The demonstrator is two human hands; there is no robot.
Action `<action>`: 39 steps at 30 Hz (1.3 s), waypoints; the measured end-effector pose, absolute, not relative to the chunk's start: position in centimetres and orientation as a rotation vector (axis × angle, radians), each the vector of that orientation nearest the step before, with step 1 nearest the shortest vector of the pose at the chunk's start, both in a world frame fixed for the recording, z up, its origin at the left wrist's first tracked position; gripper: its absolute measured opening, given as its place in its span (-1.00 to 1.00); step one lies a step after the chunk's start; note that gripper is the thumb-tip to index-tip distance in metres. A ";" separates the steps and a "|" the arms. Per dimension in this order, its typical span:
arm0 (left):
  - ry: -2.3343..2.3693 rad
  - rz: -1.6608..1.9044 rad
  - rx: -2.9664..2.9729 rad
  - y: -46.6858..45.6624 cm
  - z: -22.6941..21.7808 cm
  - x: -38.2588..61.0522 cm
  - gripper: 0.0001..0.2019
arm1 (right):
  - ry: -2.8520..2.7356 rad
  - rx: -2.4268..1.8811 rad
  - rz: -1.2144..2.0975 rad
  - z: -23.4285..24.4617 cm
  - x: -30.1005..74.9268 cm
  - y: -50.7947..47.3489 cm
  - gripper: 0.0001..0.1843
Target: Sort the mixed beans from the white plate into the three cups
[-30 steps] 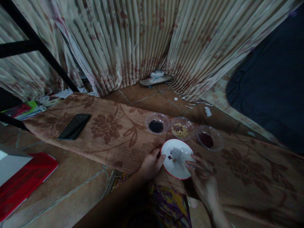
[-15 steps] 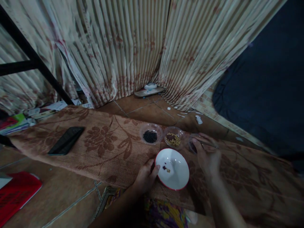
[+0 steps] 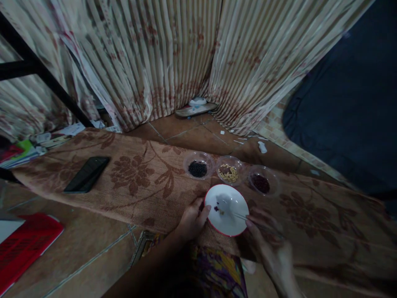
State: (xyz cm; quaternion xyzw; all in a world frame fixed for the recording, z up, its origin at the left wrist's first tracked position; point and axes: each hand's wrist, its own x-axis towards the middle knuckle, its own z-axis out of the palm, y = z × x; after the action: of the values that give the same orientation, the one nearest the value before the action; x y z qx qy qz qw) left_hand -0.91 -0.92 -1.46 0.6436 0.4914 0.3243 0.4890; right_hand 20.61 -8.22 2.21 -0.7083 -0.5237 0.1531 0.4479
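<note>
My left hand (image 3: 194, 219) grips the left rim of a white bowl (image 3: 234, 203) with a red edge, thumb over the rim. A few small dark and yellow beans (image 3: 219, 210) lie inside it. My right hand (image 3: 269, 242), somewhat blurred, is closed around thin metal tweezers (image 3: 240, 216), their tips over the bowl's right side. Whether the tips hold a bean is too small to tell. Behind the bowl stand three clear plastic cups: one with black beans (image 3: 197, 169), one with yellow beans (image 3: 228, 172) and one with dark red beans (image 3: 260, 183).
A brown flowered cloth (image 3: 133, 207) covers the long, narrow table. On its left part lies a black phone (image 3: 87, 174). Beyond are striped curtains (image 3: 173, 62), a skateboard (image 3: 196, 109) on the tiled floor and scraps of white litter (image 3: 262, 147). A red bag (image 3: 27, 244) lies at lower left.
My right hand has moved from the cup of red beans back toward me, bringing the tweezers over the bowl. My left hand stays on the rim. The view has shifted slightly.
</note>
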 end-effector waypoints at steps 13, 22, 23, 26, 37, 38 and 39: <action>1.222 0.746 1.599 -1.0 -1.7 -0.8 -0.70 | -1.412 -1.816 0.379 0.7 19.4 -8.4 -0.73; 1.211 0.765 1.616 -0.8 -1.8 -0.8 -0.68 | -1.437 -1.804 0.365 0.4 19.3 -8.2 -0.73; 1.210 0.768 1.620 -0.8 -1.8 -0.8 -0.68 | -1.446 -1.809 0.365 0.4 19.4 -8.2 -0.73; 1.216 0.766 1.626 -0.9 -1.9 -0.8 -0.68 | -1.453 -1.815 0.368 0.5 19.4 -8.2 -0.73; 1.218 0.747 1.633 -0.9 -1.8 -0.9 -0.69 | -1.422 -1.819 0.387 0.5 19.2 -8.2 -0.74; 1.219 0.745 1.632 -0.9 -1.8 -0.9 -0.69 | -1.420 -1.811 0.384 0.5 19.2 -8.2 -0.74; 1.222 0.743 1.631 -0.9 -1.8 -0.9 -0.69 | -1.420 -1.802 0.378 0.6 19.2 -8.2 -0.74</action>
State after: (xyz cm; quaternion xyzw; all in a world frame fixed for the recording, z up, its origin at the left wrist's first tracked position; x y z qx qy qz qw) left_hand -0.91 -0.89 -1.79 0.6647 0.4980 0.3028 0.4674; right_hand 19.17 -8.17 0.60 -0.7113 -0.5605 0.1493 0.3969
